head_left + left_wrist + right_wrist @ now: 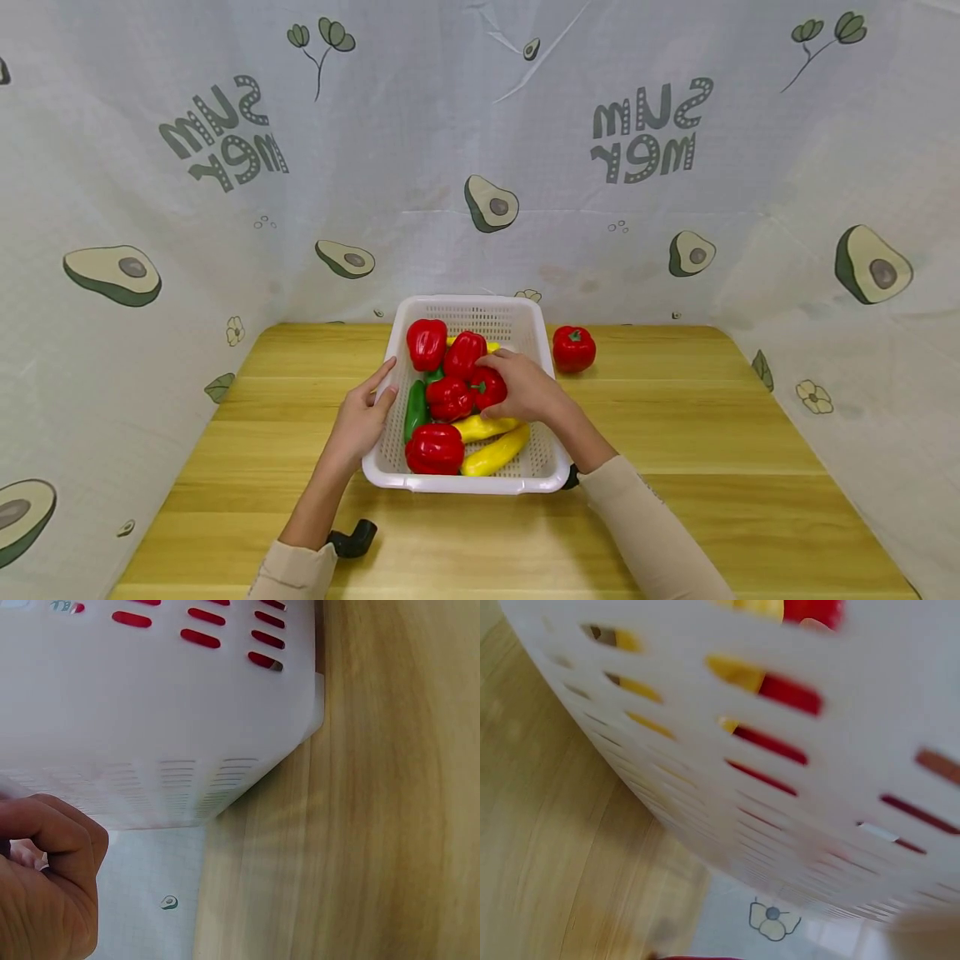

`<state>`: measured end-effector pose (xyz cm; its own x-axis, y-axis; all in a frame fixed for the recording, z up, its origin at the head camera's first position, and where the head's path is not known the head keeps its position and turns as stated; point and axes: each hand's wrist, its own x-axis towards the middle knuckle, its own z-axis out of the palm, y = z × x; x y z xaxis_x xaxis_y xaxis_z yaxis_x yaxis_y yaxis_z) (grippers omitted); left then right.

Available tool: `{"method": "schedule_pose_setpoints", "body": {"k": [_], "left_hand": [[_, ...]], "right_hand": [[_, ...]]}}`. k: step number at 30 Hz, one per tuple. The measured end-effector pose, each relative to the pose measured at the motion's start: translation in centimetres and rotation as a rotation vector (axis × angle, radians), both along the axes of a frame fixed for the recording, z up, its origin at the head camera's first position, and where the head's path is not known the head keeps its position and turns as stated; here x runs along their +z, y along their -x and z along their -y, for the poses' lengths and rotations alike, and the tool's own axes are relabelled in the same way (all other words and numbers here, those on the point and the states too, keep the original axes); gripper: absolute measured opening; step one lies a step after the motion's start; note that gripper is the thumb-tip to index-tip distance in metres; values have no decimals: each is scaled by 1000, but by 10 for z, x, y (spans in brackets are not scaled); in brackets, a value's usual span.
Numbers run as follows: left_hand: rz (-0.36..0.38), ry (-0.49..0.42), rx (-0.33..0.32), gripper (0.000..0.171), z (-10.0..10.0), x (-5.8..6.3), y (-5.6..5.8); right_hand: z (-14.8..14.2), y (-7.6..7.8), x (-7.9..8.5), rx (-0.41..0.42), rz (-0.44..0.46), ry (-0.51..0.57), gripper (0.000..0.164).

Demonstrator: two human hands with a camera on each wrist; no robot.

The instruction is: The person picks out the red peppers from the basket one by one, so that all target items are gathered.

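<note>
A white plastic basket (468, 482) stands on the table with several red bell peppers (427, 344), long yellow pieces (496, 452) and a long green piece (416, 410) inside. At its left rim my left hand (362, 423) grips the edge; its curled fingers also show beside the basket wall (135, 712) in the left wrist view. Over the basket's right half reaches my right hand (528, 387), fingers and thumb around a red bell pepper (487, 389) lying among the others. Through the slots of the basket wall (682, 697), the right wrist view shows red and yellow.
One more red bell pepper (573, 349) sits on the wooden table (712, 417), just right of the basket. A black bent piece (353, 539) shows by the left sleeve. Behind the table hangs a pale cloth (420, 125) printed with avocados.
</note>
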<state>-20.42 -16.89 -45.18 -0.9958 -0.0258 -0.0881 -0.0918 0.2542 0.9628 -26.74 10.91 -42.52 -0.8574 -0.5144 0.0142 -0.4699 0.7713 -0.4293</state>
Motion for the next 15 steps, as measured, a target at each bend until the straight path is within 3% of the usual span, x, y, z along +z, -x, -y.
{"method": "schedule_pose_setpoints", "body": {"k": [9, 15], "left_hand": [[-9, 0, 3, 52, -1, -2, 2], [-4, 19, 11, 51, 0, -2, 3]], "right_hand": [[-6, -4, 1, 6, -26, 118, 73], [-14, -11, 5, -33, 11, 371, 75]]}}
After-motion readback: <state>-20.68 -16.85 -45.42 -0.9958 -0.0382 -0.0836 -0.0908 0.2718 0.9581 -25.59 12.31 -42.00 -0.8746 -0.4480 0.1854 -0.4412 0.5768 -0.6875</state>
